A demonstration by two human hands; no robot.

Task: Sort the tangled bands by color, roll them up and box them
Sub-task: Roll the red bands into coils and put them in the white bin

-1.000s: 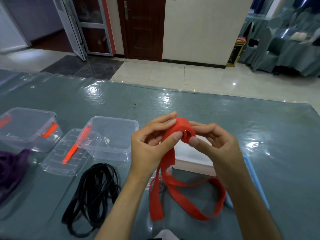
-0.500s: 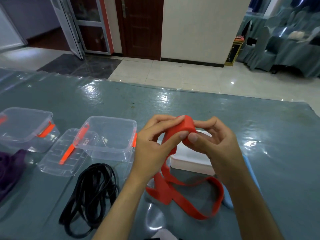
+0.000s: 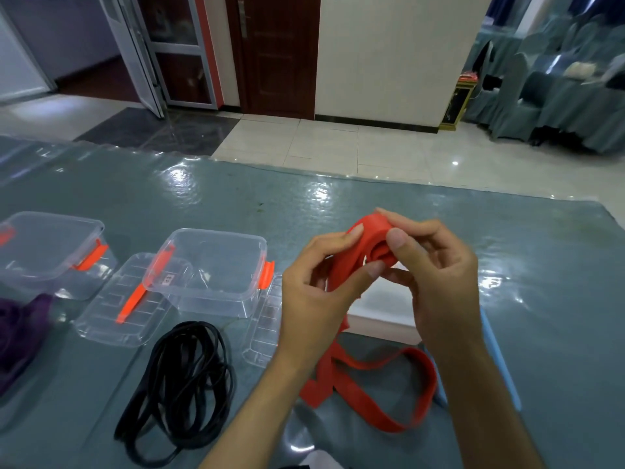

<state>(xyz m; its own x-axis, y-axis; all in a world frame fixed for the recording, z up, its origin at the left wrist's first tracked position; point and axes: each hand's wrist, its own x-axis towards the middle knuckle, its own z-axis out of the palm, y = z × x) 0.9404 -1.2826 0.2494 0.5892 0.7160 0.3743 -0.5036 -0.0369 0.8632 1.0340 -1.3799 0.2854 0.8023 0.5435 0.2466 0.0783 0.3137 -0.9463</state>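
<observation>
A red band [image 3: 368, 238] is partly wound into a roll held above the table. My right hand [image 3: 439, 279] pinches the roll with thumb and fingers. My left hand [image 3: 318, 289] grips the band just below the roll, index finger on its outer turn. The loose rest of the band trails down and lies in a loop on the table [image 3: 399, 394]. A black band [image 3: 182, 384] lies coiled at the lower left. A purple band [image 3: 17, 333] is bunched at the left edge. Two clear boxes with orange clasps stand open, one [image 3: 216, 299] in the middle, another [image 3: 50, 258] further left.
Two clear lids [image 3: 115, 319] [image 3: 263, 326] lie flat beside the boxes. A white box [image 3: 382, 309] sits under my hands, partly hidden. A light blue strip [image 3: 500, 360] lies right of my right forearm. The table [image 3: 541, 299] wears a glossy grey-green cover; tiled floor lies beyond its far edge.
The roll has turned and grown slightly in my fingers. The loose red tail on the table has been drawn up and is shorter. Both hands shifted a little to the right.
</observation>
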